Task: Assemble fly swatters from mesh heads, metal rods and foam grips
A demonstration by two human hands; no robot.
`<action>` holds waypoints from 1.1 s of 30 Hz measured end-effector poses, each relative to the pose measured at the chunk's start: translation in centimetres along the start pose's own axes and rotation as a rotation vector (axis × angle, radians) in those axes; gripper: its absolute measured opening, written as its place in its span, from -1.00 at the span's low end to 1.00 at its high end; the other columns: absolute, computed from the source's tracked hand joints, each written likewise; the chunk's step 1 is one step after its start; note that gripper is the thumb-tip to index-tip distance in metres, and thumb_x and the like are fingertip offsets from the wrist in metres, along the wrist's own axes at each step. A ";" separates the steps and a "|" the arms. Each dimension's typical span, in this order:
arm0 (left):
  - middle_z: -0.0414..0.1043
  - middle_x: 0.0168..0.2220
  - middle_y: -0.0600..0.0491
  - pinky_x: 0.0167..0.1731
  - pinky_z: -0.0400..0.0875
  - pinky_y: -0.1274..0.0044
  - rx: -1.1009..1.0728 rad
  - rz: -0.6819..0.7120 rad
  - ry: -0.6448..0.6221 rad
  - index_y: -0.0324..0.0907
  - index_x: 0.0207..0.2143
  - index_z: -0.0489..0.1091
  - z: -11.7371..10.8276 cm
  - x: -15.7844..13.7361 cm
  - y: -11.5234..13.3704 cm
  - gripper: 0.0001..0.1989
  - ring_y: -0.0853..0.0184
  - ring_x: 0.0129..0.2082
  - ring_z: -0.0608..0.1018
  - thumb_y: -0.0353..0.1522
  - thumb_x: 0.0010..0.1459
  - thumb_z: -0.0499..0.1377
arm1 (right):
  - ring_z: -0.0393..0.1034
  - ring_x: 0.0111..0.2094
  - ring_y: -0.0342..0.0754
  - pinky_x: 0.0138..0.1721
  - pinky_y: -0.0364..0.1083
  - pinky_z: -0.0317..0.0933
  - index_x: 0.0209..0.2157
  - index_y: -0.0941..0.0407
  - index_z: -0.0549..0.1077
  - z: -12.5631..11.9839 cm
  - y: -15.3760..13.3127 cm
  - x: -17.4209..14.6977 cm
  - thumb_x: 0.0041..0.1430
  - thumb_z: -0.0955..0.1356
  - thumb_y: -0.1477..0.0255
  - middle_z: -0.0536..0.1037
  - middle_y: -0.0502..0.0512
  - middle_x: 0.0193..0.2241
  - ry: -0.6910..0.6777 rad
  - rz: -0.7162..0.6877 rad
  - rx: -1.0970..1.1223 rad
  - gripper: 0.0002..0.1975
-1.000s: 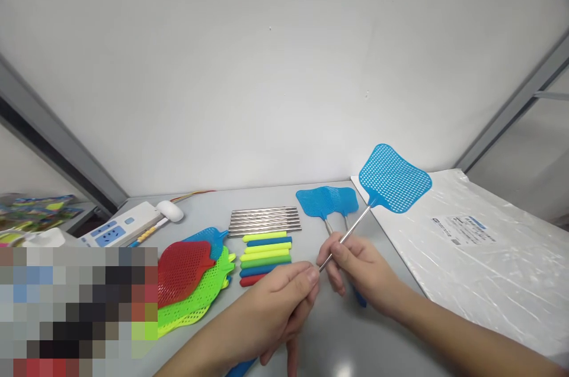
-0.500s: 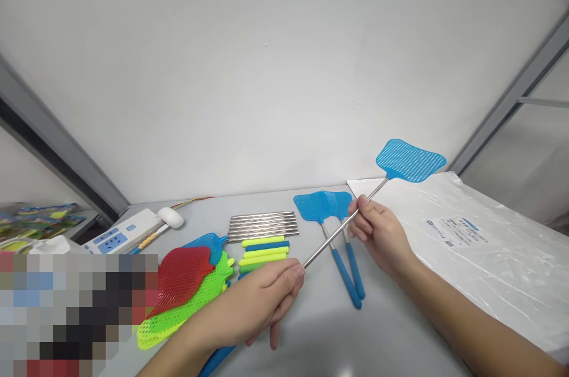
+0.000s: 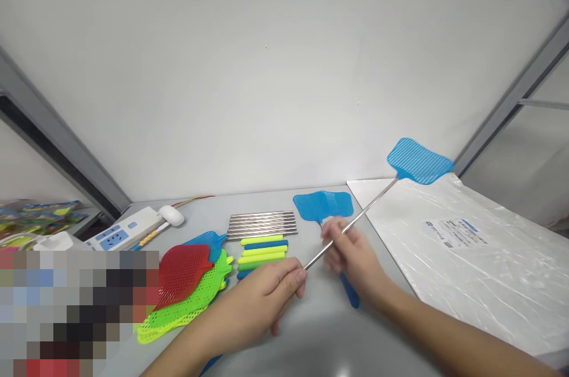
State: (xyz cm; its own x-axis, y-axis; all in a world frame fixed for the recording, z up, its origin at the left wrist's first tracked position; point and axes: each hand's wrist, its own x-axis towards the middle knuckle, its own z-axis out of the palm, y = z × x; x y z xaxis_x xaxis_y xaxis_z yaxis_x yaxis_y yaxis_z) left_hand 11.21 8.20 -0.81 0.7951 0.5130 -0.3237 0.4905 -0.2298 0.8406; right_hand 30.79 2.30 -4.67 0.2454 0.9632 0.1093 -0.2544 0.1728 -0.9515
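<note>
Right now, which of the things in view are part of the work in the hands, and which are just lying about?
In hand:
- blue fly swatter with its metal rod, gripped by the left hand and right hand

Lying about:
- two finished blue swatters
- steel rods
- coloured handle sleeves
- red and green swatter heads
- power strip
- wrapped white board

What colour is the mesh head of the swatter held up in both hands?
Blue, on a bare metal rod; the swatter head shows best in the head view, raised above the table.
</note>
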 end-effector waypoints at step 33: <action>0.34 -0.42 0.12 -0.38 0.22 0.55 0.312 0.012 0.089 -0.10 -0.39 0.29 -2.7 -1.4 0.4 -0.55 0.33 -0.38 0.39 -0.02 0.30 -0.16 | -0.08 -0.69 -0.21 -0.60 -0.17 0.07 -0.50 0.05 0.22 -5.2 -3.6 3.6 0.26 0.24 0.11 0.05 -0.18 -0.73 0.381 -0.260 0.149 -0.64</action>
State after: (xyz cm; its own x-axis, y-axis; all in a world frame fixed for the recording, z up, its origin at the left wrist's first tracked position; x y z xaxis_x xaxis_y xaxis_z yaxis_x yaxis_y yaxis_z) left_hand 9.32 9.67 1.18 0.7740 0.5758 -0.2633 0.5776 -0.4719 0.6660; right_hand 37.45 4.14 -2.38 0.6368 0.7452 0.1980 -0.2641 0.4521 -0.8520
